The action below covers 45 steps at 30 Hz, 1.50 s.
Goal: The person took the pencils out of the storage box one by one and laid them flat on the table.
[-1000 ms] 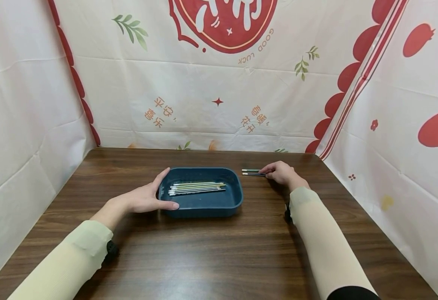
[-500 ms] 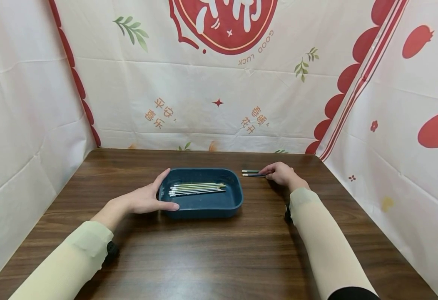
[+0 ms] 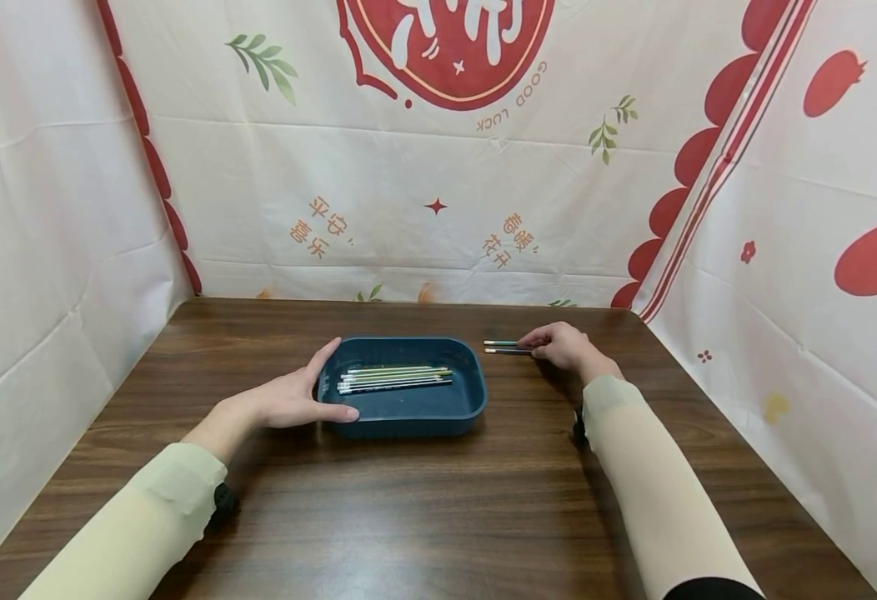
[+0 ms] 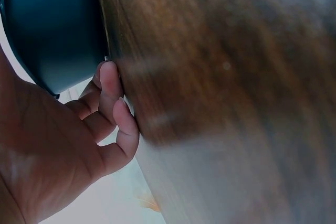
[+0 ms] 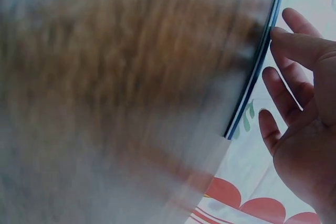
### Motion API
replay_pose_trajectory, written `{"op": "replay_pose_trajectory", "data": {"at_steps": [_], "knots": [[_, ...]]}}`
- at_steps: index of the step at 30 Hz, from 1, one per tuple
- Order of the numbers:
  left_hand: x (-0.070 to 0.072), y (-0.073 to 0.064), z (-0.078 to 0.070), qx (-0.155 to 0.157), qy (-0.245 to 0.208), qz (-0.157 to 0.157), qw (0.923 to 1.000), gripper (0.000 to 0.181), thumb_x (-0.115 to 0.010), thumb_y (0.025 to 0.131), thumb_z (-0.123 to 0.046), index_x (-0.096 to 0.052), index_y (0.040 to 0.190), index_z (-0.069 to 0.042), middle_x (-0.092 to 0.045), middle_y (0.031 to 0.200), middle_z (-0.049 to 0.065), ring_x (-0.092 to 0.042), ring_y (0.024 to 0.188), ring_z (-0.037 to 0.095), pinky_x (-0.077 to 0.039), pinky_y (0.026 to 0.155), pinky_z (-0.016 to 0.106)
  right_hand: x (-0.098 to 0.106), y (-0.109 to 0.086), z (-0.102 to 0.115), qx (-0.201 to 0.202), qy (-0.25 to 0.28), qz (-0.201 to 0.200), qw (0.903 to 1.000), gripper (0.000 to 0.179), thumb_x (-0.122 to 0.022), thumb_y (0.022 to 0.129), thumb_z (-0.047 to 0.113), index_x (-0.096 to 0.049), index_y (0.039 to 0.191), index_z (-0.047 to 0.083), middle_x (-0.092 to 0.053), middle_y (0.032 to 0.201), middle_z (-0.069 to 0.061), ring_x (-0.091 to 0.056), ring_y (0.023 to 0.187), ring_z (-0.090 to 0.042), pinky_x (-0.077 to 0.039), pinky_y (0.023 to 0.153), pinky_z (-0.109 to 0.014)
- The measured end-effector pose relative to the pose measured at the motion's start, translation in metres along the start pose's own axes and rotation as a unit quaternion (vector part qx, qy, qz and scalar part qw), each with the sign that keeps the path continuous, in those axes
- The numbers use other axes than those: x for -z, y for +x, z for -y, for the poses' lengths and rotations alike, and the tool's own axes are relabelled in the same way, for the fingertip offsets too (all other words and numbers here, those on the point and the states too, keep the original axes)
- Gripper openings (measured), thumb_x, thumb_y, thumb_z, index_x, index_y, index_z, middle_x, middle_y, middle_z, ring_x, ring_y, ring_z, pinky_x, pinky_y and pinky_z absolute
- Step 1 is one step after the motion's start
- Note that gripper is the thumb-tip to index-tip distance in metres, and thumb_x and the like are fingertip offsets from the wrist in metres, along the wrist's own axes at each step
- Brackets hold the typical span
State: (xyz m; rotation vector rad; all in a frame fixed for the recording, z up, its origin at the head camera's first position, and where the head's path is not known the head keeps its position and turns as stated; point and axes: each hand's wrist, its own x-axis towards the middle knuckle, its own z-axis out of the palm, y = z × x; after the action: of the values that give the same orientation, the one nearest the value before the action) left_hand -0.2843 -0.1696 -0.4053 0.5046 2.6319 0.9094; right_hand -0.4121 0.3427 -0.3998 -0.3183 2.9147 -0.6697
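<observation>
In the head view, a dark blue rectangular plastic box [image 3: 416, 406] stands on the table, with several pencils [image 3: 395, 381] lying side by side inside it. My left hand [image 3: 288, 398] holds the box's left end, thumb over the near rim and index finger at the far corner. The left wrist view shows the other fingers bent low beside the box wall [image 4: 58, 35]. To the right of the box, two dark pencils [image 3: 508, 351] lie nearly parallel. My right hand [image 3: 564, 347] pinches them from above, covering their right ends. Its thumb [image 5: 294, 43] touches a pencil in the right wrist view.
The brown wood-grain table [image 3: 408, 517] reaches back to a white printed cloth [image 3: 408, 167] hanging behind it. More cloth hangs along the left and right sides. The box's right end stands a short gap from the two loose pencils.
</observation>
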Motion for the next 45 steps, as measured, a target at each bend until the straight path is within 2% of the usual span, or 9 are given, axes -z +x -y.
{"op": "replay_pose_trajectory", "data": {"at_steps": [4, 7, 13, 22, 35, 40, 45], "knots": [[0.0, -0.001, 0.0, 0.0, -0.003, 0.002, 1.0, 0.134, -0.075, 0.089, -0.079, 0.014, 0.176, -0.031, -0.019, 0.18, 0.029, -0.037, 0.159, 0.051, -0.033, 0.126, 0.072, 0.003, -0.005, 0.0, 0.024, 0.004, -0.01, 0.9997, 0.03, -0.066, 0.107, 0.008, -0.08, 0.133, 0.014, -0.078, 0.121, -0.014, -0.064, 0.113, -0.032, -0.047, 0.112, -0.062], [0.001, -0.002, -0.001, 0.0, -0.005, 0.003, 1.0, 0.133, -0.075, 0.089, -0.079, 0.014, 0.176, -0.032, -0.019, 0.18, 0.028, -0.037, 0.16, 0.052, -0.032, 0.126, 0.073, 0.005, -0.01, 0.001, 0.047, 0.015, -0.022, 0.9985, 0.031, -0.067, 0.107, 0.006, -0.077, 0.136, 0.011, -0.077, 0.122, -0.016, -0.065, 0.109, -0.031, -0.055, 0.103, -0.052], [0.0, -0.001, -0.001, -0.001, -0.007, 0.001, 1.0, 0.134, -0.075, 0.089, -0.079, 0.014, 0.176, -0.032, -0.02, 0.18, 0.028, -0.037, 0.16, 0.051, -0.033, 0.126, 0.072, 0.009, -0.028, 0.016, 0.057, 0.07, -0.04, 0.9951, 0.035, -0.067, 0.109, 0.011, -0.071, 0.144, 0.007, -0.073, 0.133, -0.019, -0.064, 0.113, -0.03, -0.055, 0.1, -0.043], [0.0, -0.001, 0.0, -0.001, -0.005, -0.001, 1.0, 0.134, -0.076, 0.089, -0.078, 0.015, 0.176, -0.031, -0.021, 0.18, 0.029, -0.038, 0.159, 0.05, -0.034, 0.126, 0.071, 0.006, -0.043, 0.055, 0.101, 0.137, -0.056, 0.9839, 0.034, -0.072, 0.108, 0.023, -0.072, 0.142, 0.015, -0.072, 0.126, -0.013, -0.063, 0.107, -0.026, -0.056, 0.088, -0.026], [0.0, -0.002, -0.001, -0.001, -0.001, 0.001, 1.0, 0.134, -0.075, 0.089, -0.078, 0.014, 0.176, -0.031, -0.018, 0.18, 0.029, -0.036, 0.161, 0.051, -0.033, 0.126, 0.072, -0.01, -0.058, 0.124, 0.174, 0.184, -0.028, 0.9669, 0.033, -0.072, 0.108, 0.022, -0.073, 0.141, 0.021, -0.075, 0.123, -0.007, -0.068, 0.104, -0.024, -0.058, 0.086, -0.034], [-0.001, -0.001, -0.001, 0.001, -0.001, 0.001, 1.0, 0.134, -0.075, 0.089, -0.079, 0.014, 0.176, -0.031, -0.018, 0.181, 0.029, -0.036, 0.161, 0.051, -0.033, 0.127, 0.071, -0.021, -0.058, 0.144, 0.201, 0.193, -0.009, 0.9602, 0.034, -0.07, 0.109, 0.021, -0.073, 0.143, 0.018, -0.073, 0.125, -0.012, -0.066, 0.104, -0.024, -0.057, 0.088, -0.035], [-0.001, -0.001, -0.001, 0.002, 0.001, 0.0, 1.0, 0.134, -0.075, 0.089, -0.079, 0.014, 0.176, -0.03, -0.018, 0.18, 0.029, -0.035, 0.161, 0.051, -0.032, 0.127, 0.071, -0.037, -0.052, 0.158, 0.214, 0.198, 0.01, 0.9564, 0.034, -0.07, 0.109, 0.019, -0.072, 0.142, 0.012, -0.073, 0.12, -0.01, -0.064, 0.102, -0.024, -0.054, 0.087, -0.035]]}}
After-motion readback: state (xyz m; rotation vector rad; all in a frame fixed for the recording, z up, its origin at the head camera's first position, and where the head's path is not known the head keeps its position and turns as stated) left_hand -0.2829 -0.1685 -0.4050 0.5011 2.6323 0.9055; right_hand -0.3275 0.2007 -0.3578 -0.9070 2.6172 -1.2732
